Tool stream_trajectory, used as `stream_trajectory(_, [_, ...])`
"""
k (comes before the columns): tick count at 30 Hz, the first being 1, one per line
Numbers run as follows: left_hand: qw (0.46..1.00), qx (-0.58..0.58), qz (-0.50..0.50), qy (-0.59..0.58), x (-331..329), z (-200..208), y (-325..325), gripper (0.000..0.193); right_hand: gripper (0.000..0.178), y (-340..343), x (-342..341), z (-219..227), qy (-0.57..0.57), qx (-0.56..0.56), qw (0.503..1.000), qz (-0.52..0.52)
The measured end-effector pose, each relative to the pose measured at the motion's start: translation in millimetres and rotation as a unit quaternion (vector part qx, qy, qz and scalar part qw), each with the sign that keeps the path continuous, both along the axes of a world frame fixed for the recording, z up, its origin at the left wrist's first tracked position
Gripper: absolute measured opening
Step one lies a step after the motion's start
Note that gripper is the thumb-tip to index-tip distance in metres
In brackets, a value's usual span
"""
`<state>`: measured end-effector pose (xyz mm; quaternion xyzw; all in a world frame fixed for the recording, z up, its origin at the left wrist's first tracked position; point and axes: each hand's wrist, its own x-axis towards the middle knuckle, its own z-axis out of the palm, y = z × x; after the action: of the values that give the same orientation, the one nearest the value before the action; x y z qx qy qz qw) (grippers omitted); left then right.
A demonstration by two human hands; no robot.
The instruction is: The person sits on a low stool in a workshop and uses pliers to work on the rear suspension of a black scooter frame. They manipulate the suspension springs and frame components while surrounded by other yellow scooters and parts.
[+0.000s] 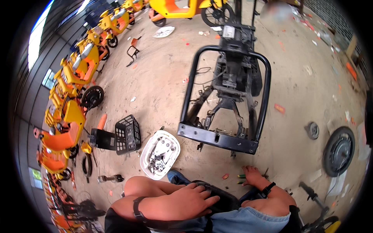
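Observation:
My left hand (194, 200) lies across my lap, its fingers spread over a black curved part (221, 198) between my legs. What the part belongs to is not clear. My right hand (254, 177) reaches to the ground on the right, fingers apart, over tools with green and yellow handles (241, 179). The handles stick out left of the hand, which hides the rest; no firm hold shows. In front of me stands a bare black scooter frame (217, 139) with a looped rear rack. Left of it, a white tub (175, 136) contains bolts and small metal parts.
A black basket (127, 134) and a shock absorber (110, 178) lie left. Yellow-orange scooters (83, 66) line the left side, with another (175, 9) beyond. To the right are a wheel (339, 151), a round metal part (312, 130) and a dark bar (311, 192).

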<state>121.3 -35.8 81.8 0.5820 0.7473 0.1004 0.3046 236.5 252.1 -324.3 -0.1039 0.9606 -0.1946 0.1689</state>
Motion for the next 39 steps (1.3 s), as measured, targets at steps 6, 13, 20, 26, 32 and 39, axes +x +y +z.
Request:
stream_trajectory(6, [0.995, -0.092, 0.014, -0.028, -26, 3, 26, 0.051, 0.084, -4, 26, 7, 0.035, 0.088, 0.995, 0.035])
stream_trajectory(13, [0.994, -0.112, -0.008, -0.004, -35, -14, 52, 0.051, 0.04, -1, 32, -40, 0.066, 0.011, 0.997, 0.035])
stream_trajectory(20, [0.991, -0.135, 0.013, -0.018, -36, -38, 39, 0.049, 0.043, 12, 25, -28, 0.037, -0.071, 0.996, -0.035])
stream_trajectory(26, [0.993, -0.099, 0.056, 0.043, -42, -61, 48, 0.043, 0.044, 69, -38, 48, -0.023, -0.253, 0.933, -0.257])
stream_trajectory(32, [0.971, -0.177, 0.146, -0.065, -53, -91, 30, 0.036, 0.054, 56, -55, 101, -0.029, -0.395, 0.91, -0.12])
stream_trajectory(39, [0.836, -0.211, 0.44, -0.25, -36, -183, -39, 0.038, 0.06, -2, -42, 88, -0.051, -0.484, 0.873, -0.037])
